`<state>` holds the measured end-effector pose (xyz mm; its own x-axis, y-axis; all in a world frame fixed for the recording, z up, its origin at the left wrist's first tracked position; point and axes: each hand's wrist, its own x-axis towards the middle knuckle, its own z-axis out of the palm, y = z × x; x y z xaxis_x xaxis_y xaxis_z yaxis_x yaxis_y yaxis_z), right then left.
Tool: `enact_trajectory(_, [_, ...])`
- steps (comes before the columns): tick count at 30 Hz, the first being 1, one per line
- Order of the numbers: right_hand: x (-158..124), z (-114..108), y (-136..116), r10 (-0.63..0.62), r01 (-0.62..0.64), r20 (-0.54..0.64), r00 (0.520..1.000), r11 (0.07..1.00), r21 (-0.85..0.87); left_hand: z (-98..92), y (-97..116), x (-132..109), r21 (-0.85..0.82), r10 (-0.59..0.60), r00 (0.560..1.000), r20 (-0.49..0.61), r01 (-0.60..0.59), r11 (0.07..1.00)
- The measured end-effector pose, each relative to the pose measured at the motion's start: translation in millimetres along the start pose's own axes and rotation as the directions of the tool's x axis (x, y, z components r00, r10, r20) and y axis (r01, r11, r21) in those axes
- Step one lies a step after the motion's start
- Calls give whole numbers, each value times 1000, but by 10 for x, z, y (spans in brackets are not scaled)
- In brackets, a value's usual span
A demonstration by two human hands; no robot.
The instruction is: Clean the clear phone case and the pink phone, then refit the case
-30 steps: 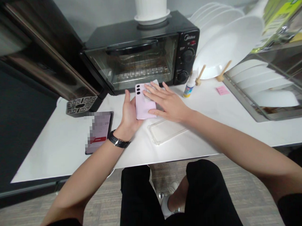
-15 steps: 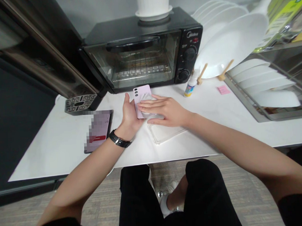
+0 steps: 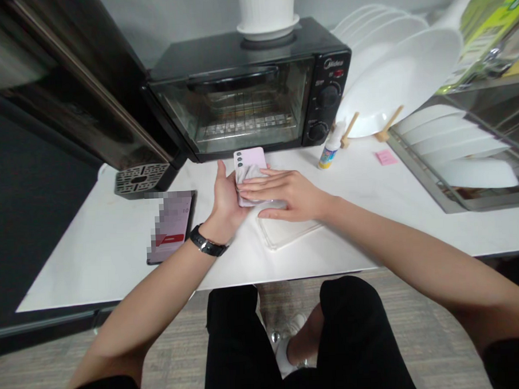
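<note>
In my left hand (image 3: 229, 198), which wears a black watch, rests a pale lilac smartphone (image 3: 252, 156) with its back facing up and its camera lenses at the upper left. My right hand (image 3: 285, 192) lies over the phone, its fingers pressing a thin greyish-white cloth (image 3: 247, 173) against the back. Its fingertips and the cloth cover much of the phone's lower part. Under my right hand, a clear phone case (image 3: 282, 235) sits on the white counter (image 3: 241, 267), partly hidden by the hand.
A second phone (image 3: 175, 224) with its screen lit lies left of my wrist. Behind my hands stands a black toaster oven (image 3: 247, 103). A small spray bottle (image 3: 329, 151), a pink sticky note (image 3: 386, 157) and racked white plates (image 3: 403, 76) are to the right.
The cloth under my right fingers has shifted toward the camera side of the phone and looks more bunched. Phone and hands sit slightly further right in view; the whole view has shifted a little.
</note>
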<state>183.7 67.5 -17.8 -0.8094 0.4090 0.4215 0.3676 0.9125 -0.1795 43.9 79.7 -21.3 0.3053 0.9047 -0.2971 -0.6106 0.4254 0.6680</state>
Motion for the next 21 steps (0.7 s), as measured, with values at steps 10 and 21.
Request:
enact_trajectory(10, [-4, -25, 147, 348, -365, -171, 922, 927, -82, -41, -3, -31, 73, -112, 972, 205, 98, 992])
enact_trajectory(21, [0, -60, -26, 110, -110, -3, 994, 994, 9, -81, 41, 43, -3, 35, 984, 173, -35, 999])
